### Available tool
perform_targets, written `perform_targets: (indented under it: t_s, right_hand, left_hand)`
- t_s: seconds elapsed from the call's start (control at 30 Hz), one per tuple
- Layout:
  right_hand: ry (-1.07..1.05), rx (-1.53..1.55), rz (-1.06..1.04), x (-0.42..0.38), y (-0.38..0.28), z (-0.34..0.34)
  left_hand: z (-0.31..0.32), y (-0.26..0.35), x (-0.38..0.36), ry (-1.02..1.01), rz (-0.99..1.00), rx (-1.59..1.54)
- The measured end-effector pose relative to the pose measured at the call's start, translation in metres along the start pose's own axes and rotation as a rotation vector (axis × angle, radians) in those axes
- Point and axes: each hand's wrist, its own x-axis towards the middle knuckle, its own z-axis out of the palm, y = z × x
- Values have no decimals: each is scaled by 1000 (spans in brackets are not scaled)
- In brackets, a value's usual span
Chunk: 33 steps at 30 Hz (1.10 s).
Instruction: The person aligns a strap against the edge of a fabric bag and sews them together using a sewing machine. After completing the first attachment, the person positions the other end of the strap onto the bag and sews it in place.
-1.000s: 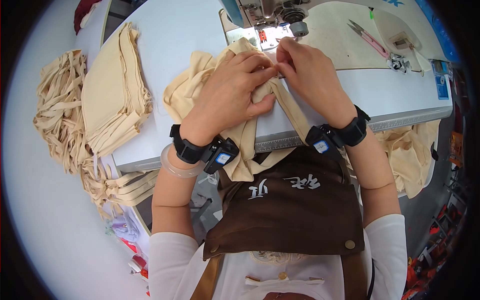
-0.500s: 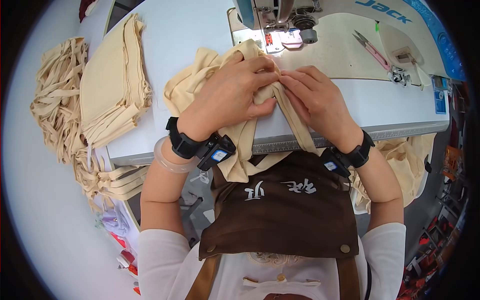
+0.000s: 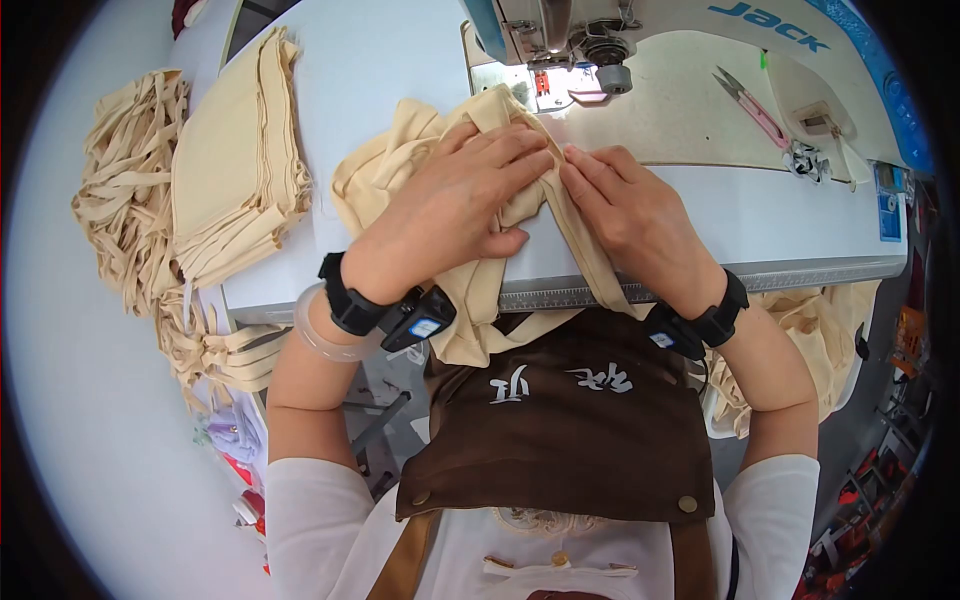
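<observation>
Cream fabric [image 3: 400, 150] with a long strap lies bunched on the sewing table, just in front of the machine's needle area, and hangs over the front edge. My left hand [image 3: 470, 190] rests on the bunched fabric, its fingers pressed on the cloth and its thumb held apart. Beside it, my right hand [image 3: 620, 205] pinches the strap's edge between thumb and fingers. The fingertips of both hands are close together near the fold.
A sewing machine [image 3: 700, 60] stands at the back. Pink-handled scissors [image 3: 755, 110] lie at right. Stacked cream panels [image 3: 240, 150] and a heap of straps [image 3: 130, 190] are at left. More cream cloth [image 3: 805, 345] fills a bin at lower right.
My left hand has flattened somewhat over the fabric, and its thumb has moved away from the strap. The fingertips of my hands are slightly farther apart. The whole view has shifted slightly.
</observation>
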Motion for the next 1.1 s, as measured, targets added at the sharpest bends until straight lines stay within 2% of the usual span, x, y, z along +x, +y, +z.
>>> perform_targets:
  t_s: [0.13, 0.23, 0.27, 0.37, 0.47, 0.67, 1.1]
  right_hand:
    - [-17, -20, -4, -1, -2, -1]
    - [-16, -18, -5, -1, 0, -1]
    - [-12, -13, -5, -1, 0, 0]
    - [-8, 2, 5, -3, 1, 1]
    - [-11, 6, 4, -4, 1, 0]
    - [-22, -6, 0, -2, 1, -3]
    - [-65, -30, 20, -1, 0, -6]
  left_hand:
    - [-7, -4, 5, -88, -58, -138]
    - [2, -5, 12, -62, -48, -100]
    - [3, 0, 12, -97, -130, -116]
    - [16, 3, 4, 61, 7, 198]
    - [21, 15, -3, 66, -106, 249]
    - [23, 1, -3, 74, -86, 30]
    - [19, 6, -7, 57, -195, 99]
